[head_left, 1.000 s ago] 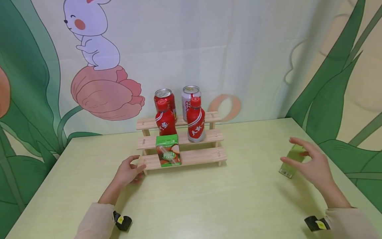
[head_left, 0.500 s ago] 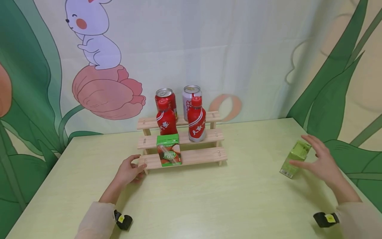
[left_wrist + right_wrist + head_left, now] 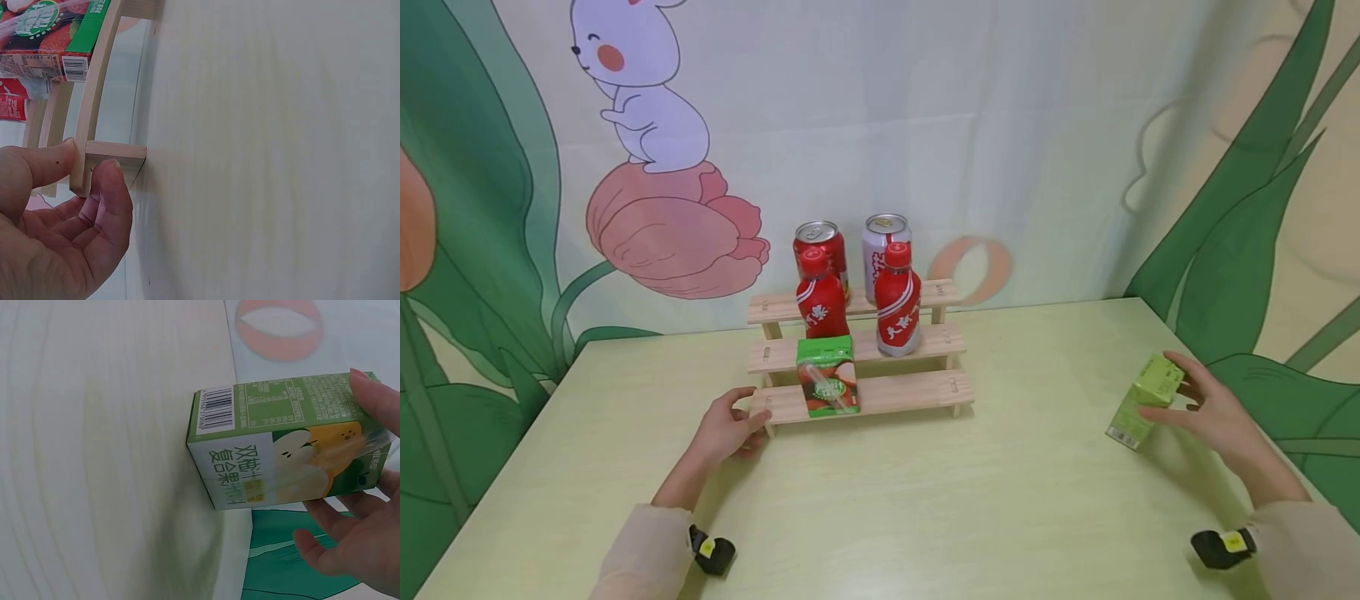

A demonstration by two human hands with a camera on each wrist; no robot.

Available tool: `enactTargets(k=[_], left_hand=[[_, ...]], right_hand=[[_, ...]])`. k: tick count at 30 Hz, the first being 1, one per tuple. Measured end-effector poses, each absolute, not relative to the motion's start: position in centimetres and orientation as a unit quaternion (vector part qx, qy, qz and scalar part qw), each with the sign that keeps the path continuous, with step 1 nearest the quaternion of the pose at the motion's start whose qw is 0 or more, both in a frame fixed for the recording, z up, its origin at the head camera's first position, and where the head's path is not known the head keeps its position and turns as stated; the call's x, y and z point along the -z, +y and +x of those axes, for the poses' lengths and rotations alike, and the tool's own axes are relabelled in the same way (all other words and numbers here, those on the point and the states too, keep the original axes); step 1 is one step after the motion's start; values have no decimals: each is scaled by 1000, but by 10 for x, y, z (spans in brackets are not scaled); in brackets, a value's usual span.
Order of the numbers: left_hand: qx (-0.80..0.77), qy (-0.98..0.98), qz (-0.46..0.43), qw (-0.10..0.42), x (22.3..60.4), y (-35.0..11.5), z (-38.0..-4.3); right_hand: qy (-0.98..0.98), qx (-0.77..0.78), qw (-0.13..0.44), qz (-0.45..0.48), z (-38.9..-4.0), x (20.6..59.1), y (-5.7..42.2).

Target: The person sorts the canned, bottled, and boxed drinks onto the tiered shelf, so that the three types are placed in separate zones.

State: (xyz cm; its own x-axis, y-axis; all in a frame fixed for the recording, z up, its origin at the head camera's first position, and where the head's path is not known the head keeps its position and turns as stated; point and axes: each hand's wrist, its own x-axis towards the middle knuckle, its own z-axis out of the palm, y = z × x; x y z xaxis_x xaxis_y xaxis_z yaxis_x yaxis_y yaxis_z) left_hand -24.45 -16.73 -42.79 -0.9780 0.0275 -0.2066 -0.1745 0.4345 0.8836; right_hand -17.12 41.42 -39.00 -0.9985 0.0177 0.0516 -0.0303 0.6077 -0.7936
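Note:
My left hand point(image 3: 730, 429) pinches the left end of the bottom step of a three-step wooden rack point(image 3: 917, 393). In the left wrist view the thumb lies on the step and the fingers point(image 3: 112, 194) curl under it by the leg. At the right of the table my right hand point(image 3: 1213, 417) grips the upper part of a green juice carton point(image 3: 1138, 404). The right wrist view shows the thumb on one side of the juice carton point(image 3: 287, 444) and fingers on the opposite side. The carton is upright, its barcode end by the tabletop.
On the rack's bottom step stands a green-topped juice carton point(image 3: 827, 383). Two red bottles point(image 3: 822, 307) point(image 3: 898, 304) occupy the middle step. Behind them, a red can point(image 3: 820, 237) and a pale can point(image 3: 880, 250) stand on top. A printed cloth point(image 3: 1037, 150) hangs behind the table point(image 3: 925, 508).
My right hand has moved right and its thumb and fingers have closed around the green juice carton, which stays in about the same place. My left hand keeps its hold on the rack.

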Motion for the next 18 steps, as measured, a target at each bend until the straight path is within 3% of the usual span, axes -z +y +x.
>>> enactTargets(k=[18], left_hand=[[-527, 843, -46, 100, 426, -167, -244]], right_hand=[[-901, -416, 114, -46, -169, 398, 401]])
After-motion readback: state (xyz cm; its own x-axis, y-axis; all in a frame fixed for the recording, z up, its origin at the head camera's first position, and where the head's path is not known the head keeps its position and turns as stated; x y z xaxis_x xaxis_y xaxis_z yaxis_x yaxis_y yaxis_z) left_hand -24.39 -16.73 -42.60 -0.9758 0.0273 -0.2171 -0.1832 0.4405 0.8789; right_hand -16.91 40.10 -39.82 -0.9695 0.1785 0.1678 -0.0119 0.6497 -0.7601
